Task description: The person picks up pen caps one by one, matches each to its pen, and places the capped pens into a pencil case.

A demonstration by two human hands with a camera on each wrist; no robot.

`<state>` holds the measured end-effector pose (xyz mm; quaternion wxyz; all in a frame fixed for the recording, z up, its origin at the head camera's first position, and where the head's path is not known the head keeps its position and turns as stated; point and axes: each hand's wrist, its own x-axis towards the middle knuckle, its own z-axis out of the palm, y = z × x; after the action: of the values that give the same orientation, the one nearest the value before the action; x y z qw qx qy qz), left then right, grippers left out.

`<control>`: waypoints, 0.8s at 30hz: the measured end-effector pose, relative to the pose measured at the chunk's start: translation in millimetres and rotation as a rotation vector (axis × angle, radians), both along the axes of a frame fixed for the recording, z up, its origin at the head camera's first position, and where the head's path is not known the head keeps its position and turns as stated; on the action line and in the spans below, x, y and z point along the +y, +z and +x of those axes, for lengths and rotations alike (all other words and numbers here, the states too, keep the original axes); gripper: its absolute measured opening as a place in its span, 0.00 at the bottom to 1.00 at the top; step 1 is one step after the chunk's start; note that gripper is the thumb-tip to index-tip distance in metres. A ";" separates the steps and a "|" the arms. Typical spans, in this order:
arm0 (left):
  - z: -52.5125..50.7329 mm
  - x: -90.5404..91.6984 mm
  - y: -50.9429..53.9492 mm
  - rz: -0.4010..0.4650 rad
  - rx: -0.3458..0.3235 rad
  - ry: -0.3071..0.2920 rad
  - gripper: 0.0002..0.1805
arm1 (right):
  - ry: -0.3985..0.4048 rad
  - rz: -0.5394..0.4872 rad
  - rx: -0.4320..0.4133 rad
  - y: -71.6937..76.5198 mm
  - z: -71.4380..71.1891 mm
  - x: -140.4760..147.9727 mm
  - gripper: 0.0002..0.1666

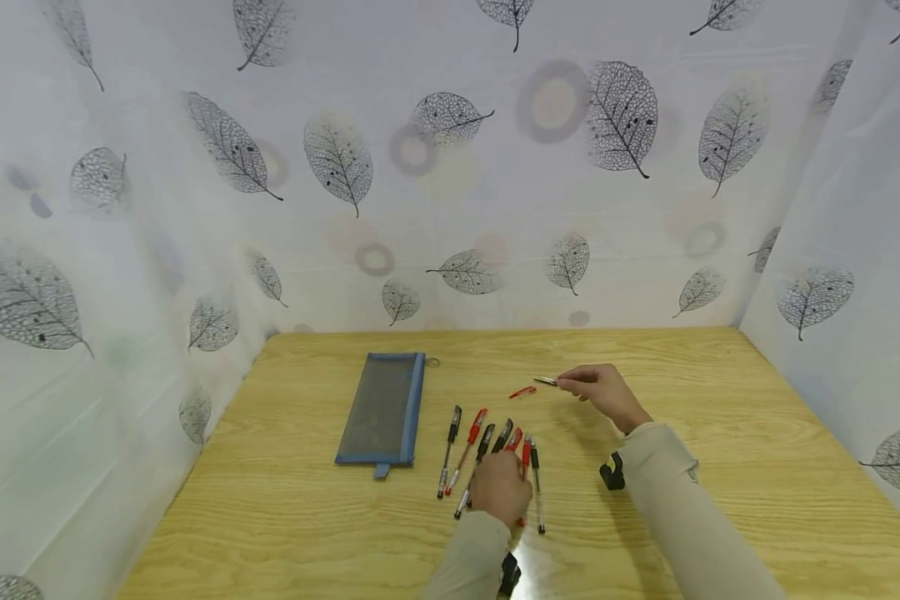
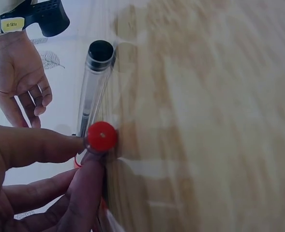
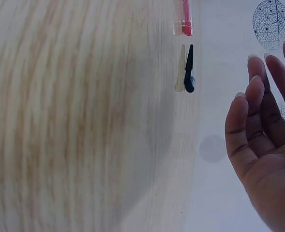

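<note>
My left hand (image 1: pixel 501 487) is over a row of red and black gel pens. In the left wrist view, thumb and forefinger pinch a red pen (image 2: pixel 101 137) near its red end. A clear black-ended pen (image 2: pixel 90 87) lies beside it. Farther back, my right hand (image 1: pixel 606 396) hovers with loosely bent fingers near a small black pen cap (image 1: pixel 546 381). From the right wrist, the fingers appear apart from that black cap (image 3: pixel 189 70), which rests on the table. A red cap (image 1: pixel 522 392) lies close by.
A grey mesh pouch (image 1: pixel 381 408) with blue edging lies left of the pens. The wooden table (image 1: pixel 285 517) is bordered by a leaf-patterned curtain (image 1: pixel 435 200) at the back and sides. Each wrist carries a black device (image 1: pixel 612 472).
</note>
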<state>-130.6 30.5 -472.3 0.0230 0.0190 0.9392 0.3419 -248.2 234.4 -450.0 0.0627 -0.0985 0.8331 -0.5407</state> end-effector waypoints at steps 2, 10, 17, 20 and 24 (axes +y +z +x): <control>-0.7 0.3 0.2 -0.010 0.000 0.002 0.27 | 0.000 0.008 0.001 -0.9 -0.5 -0.4 0.24; -2.3 -0.2 0.1 -0.021 -0.011 -0.004 0.29 | 0.010 0.041 -0.003 -0.5 -0.9 -4.3 0.23; -2.0 -3.1 0.6 0.063 -0.049 -0.003 0.28 | 0.011 0.079 -0.036 -5.2 -5.7 -6.8 0.22; -2.2 -6.1 0.7 0.105 -0.077 -0.008 0.24 | 0.013 0.114 -0.031 -7.0 -7.1 -8.5 0.20; -3.9 -9.7 -0.2 0.147 -0.076 -0.002 0.03 | 0.032 0.169 0.012 -8.9 -10.0 -10.9 0.17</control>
<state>-134.5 20.8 -472.5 0.0576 0.0084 0.9099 0.4106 -258.3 223.4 -458.9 0.0743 -0.1096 0.8744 -0.4669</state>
